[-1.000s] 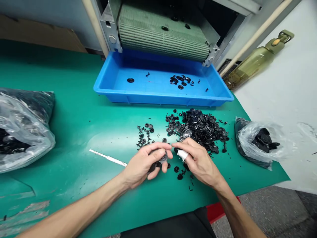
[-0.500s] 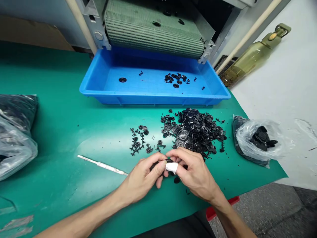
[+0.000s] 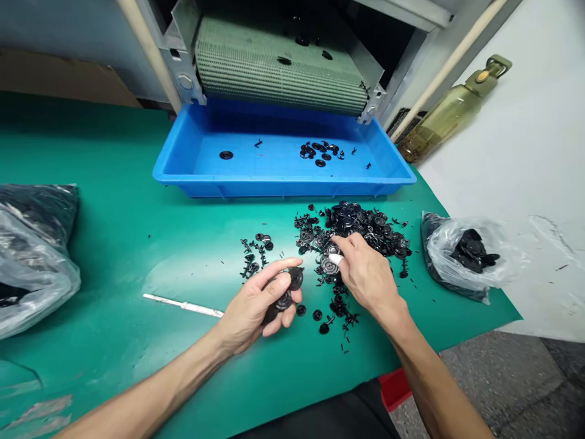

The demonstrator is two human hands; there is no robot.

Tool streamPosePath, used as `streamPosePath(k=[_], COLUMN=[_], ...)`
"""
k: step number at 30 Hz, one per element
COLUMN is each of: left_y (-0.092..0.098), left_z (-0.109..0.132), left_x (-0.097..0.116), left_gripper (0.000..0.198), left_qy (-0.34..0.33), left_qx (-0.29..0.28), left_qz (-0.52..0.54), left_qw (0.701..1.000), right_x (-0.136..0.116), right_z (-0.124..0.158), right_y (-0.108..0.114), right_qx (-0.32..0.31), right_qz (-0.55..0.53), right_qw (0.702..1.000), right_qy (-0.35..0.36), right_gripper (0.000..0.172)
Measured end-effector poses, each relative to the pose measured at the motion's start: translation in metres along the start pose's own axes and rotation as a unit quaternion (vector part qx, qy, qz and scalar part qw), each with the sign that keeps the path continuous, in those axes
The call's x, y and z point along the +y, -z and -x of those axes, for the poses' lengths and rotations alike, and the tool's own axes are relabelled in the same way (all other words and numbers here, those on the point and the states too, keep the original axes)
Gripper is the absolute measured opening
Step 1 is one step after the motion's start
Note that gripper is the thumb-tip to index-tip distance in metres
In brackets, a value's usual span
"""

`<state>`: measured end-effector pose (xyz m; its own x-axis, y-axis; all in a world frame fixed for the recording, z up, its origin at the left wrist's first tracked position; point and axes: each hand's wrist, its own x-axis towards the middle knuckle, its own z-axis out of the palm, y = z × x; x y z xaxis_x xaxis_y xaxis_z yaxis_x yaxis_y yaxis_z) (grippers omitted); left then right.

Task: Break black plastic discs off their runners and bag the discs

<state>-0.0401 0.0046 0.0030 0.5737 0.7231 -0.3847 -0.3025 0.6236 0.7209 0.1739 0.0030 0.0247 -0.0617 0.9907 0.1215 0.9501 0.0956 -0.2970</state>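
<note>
The right hand [image 3: 368,274] has moved away from the left onto the heap of black plastic snap discs [image 3: 361,235] below the blue tray [image 3: 283,186], its fingers touching discs with no clear grip, while the left hand [image 3: 251,308] clenches a few discs [image 3: 296,278] just left of the heap.

The table mat [image 3: 114,183] is teal-green, and the tray [image 3: 283,186] at its far edge is bright blue. The belt [image 3: 278,67] above seems grey-green with fine ribbed stripes. The fasteners [image 3: 361,228] are black with silvery concentric rings; the bottle [image 3: 443,122] past the far right corner is olive, the fingertip wrap [image 3: 336,259] white.
</note>
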Motion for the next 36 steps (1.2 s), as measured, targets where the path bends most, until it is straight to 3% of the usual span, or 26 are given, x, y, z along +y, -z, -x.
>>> streamPosePath(k=[3,8,11,14,18,24,28,32,36], left_y=[0.002,0.004,0.003,0.002,-0.001,-0.003,-0.004,-0.006,-0.005], left_z=[-0.001,-0.003,-0.003,-0.002,0.000,0.000,0.000,0.001,0.002], left_x=[0.002,0.001,0.001,0.000,-0.003,-0.003,-0.004,-0.005,-0.004], left_gripper=[0.033,0.026,0.027,0.022,0.037,0.041,0.037,0.038,0.037], left_qy=[0.010,-0.028,-0.007,0.023,0.047,0.053,0.038,0.014,0.010], left_qx=[0.002,0.003,0.000,-0.023,-0.071,-0.049,-0.041,-0.025,-0.022], left_qz=[0.057,0.083,0.051,-0.004,-0.081,-0.074,-0.104,-0.138,-0.138], left_qw=[0.998,0.996,0.999,0.999,0.993,0.995,0.993,0.990,0.990], right_x=[0.009,0.010,0.003,-0.012,-0.031,-0.039,-0.042,-0.046,-0.052], right_z=[-0.006,-0.002,0.009,0.022,0.034,0.035,0.035,0.036,0.038], right_y=[-0.005,0.000,0.006,0.006,-0.002,-0.007,-0.006,-0.006,-0.008], right_qx=[-0.014,0.006,0.032,0.054,0.059,0.052,0.028,-0.024,0.011], right_qz=[0.014,-0.036,-0.109,-0.205,-0.237,-0.287,-0.320,-0.303,-0.265], right_qw=[1.000,0.999,0.992,0.969,0.950,0.944,0.944,0.951,0.960], right_qy=[0.012,0.030,0.053,0.125,0.193,0.157,0.081,0.059,0.089], right_gripper=[0.031,0.021,0.018,0.022,0.027,0.014,0.010,0.031,0.045])
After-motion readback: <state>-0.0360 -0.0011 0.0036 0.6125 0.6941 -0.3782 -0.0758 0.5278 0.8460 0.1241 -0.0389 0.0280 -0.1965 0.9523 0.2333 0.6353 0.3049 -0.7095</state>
